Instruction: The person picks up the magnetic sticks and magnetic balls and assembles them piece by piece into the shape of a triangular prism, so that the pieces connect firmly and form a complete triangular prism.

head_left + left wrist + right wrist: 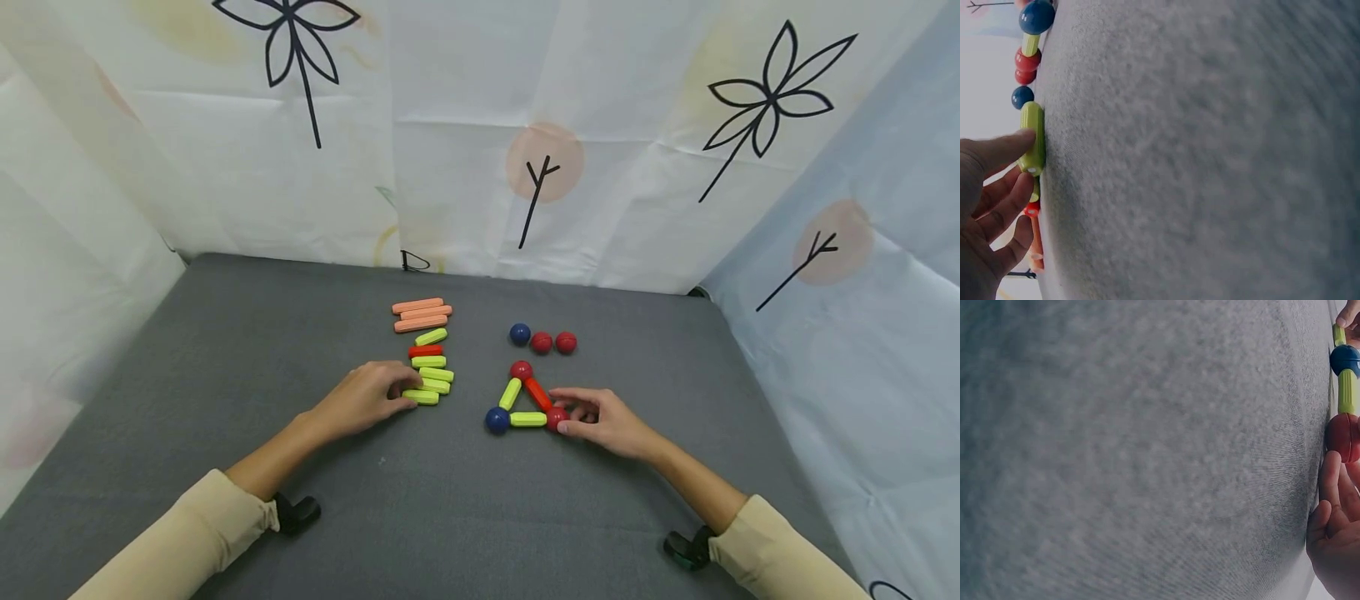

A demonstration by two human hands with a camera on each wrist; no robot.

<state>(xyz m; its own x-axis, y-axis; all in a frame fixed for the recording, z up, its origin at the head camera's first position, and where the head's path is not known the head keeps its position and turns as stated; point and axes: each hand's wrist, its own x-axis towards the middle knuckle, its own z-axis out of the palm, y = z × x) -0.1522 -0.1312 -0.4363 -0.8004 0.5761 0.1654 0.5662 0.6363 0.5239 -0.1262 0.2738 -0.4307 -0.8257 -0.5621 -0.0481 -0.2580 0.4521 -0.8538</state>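
Observation:
On the grey table, a triangle of rods and balls lies in front of my right hand (603, 421). Its corners are a blue ball (497, 420), a far red ball (521, 370) and a near red ball (556, 418). Two yellow-green rods (528, 419) and a red rod (537, 394) join them. My right thumb and fingers hold the near red ball. My left hand (367, 398) pinches the nearest yellow-green rod (1034, 139) of a column, thumb on its near side. More yellow-green rods (437, 375) and a red rod (425, 352) lie just beyond.
Behind the column lie three orange rods (422, 315). A loose blue ball (520, 334) and two loose red balls (566, 342) sit beyond the triangle. White patterned cloth (465, 183) hangs along the table's back and sides.

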